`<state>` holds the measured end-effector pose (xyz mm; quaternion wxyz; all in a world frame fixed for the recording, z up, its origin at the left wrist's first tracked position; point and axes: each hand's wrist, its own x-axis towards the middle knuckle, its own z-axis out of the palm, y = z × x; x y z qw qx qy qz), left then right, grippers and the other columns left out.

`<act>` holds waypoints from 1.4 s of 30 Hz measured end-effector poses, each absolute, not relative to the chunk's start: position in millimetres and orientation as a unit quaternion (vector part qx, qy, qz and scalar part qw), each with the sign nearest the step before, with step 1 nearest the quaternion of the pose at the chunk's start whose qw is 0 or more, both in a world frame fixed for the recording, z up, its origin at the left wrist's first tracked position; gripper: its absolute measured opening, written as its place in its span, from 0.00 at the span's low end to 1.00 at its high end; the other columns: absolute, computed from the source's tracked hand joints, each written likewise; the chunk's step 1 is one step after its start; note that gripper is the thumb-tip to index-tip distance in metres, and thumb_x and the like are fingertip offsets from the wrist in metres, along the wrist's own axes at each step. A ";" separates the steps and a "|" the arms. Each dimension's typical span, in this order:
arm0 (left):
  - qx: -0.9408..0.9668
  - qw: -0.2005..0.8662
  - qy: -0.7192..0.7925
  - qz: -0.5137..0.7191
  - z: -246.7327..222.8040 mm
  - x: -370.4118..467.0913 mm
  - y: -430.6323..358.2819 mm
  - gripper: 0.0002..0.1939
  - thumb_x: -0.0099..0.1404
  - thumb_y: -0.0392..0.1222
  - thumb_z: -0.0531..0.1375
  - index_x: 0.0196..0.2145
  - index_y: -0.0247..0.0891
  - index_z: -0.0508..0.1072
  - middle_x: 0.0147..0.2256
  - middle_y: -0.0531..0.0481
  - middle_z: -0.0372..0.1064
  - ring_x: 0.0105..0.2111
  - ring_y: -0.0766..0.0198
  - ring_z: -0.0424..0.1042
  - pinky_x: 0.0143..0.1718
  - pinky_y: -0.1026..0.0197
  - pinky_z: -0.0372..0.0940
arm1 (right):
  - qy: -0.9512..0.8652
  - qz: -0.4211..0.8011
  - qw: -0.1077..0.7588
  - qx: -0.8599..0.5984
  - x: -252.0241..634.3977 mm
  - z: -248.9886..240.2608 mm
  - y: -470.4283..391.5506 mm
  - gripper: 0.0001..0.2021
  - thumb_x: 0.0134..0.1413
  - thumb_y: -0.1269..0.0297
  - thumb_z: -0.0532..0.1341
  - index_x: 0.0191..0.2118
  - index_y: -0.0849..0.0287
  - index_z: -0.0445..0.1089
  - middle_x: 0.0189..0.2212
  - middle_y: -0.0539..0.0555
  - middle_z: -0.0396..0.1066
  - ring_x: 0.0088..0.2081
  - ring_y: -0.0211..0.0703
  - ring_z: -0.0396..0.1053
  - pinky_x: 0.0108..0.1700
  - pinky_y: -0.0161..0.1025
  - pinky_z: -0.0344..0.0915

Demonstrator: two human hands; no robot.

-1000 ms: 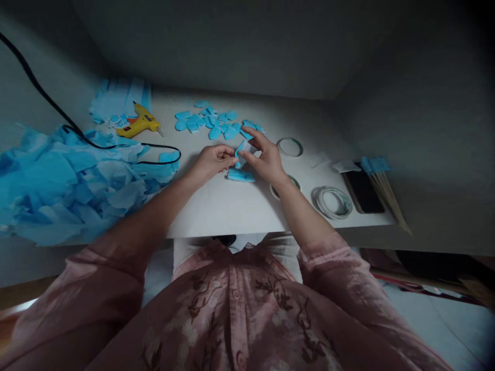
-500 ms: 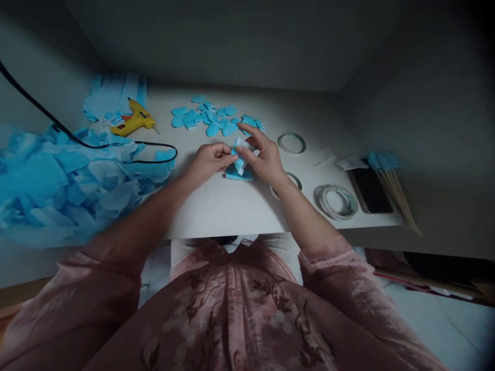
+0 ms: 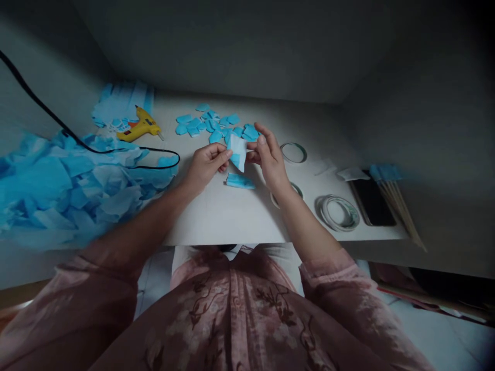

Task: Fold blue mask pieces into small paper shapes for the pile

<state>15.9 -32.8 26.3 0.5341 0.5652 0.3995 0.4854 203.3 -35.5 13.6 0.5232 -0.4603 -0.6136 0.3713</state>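
Observation:
Between thumb and fingers, my left hand (image 3: pixel 211 162) pinches a small blue-and-white piece of thin fabric (image 3: pixel 238 149), held up above the table. My right hand (image 3: pixel 268 158) is close by on the other side, its thumb and fingers apart; the fingers behind come right up to the fabric's edge, and whether they touch it I cannot tell. Below, a folded blue strip of fabric (image 3: pixel 240 181) lies on the white tabletop (image 3: pixel 224 219). Several small cut blue pieces (image 3: pixel 214 123) are spread out just beyond my hands.
A heap of blue and white fabric scraps (image 3: pixel 77 185) covers the left side. Behind it are a yellow glue gun (image 3: pixel 141 125) and stacked face masks (image 3: pixel 126 103). A black cord (image 3: pixel 46 111) crosses there. Rightward are tape rolls (image 3: pixel 338 212), a phone (image 3: pixel 373 201) and wooden sticks (image 3: pixel 406 214).
My right thumb has come away from the fabric piece, and that hand has shifted slightly right. The piece now shows more of its white face, still in my left hand.

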 end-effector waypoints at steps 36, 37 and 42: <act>0.502 0.551 0.405 0.531 21.2 17.1 -29.6 0.07 0.61 0.38 0.67 0.29 0.37 0.72 0.24 0.55 0.72 0.23 0.72 0.67 0.28 0.66 0.63 | -0.518 0.464 0.588 -0.415 190.5 19.9 -40.3 0.20 0.50 0.46 0.72 0.41 0.54 0.72 0.26 0.44 0.68 0.29 0.35 0.66 0.36 0.37 0.67; 0.499 0.551 0.407 0.530 22.0 17.3 -30.0 0.06 0.61 0.38 0.66 0.29 0.37 0.72 0.24 0.55 0.72 0.23 0.72 0.67 0.27 0.66 0.62 | -0.499 0.492 0.581 -0.415 192.0 21.1 -40.0 0.24 0.51 0.42 0.71 0.46 0.53 0.72 0.27 0.45 0.68 0.31 0.36 0.67 0.37 0.37 0.69; 0.500 0.548 0.406 0.534 23.8 18.6 -31.2 0.06 0.60 0.36 0.66 0.28 0.37 0.73 0.22 0.55 0.71 0.21 0.72 0.66 0.26 0.66 0.61 | -0.507 0.545 0.520 -0.420 194.3 25.5 -42.4 0.30 0.49 0.38 0.71 0.50 0.54 0.74 0.40 0.52 0.74 0.41 0.42 0.71 0.40 0.39 0.73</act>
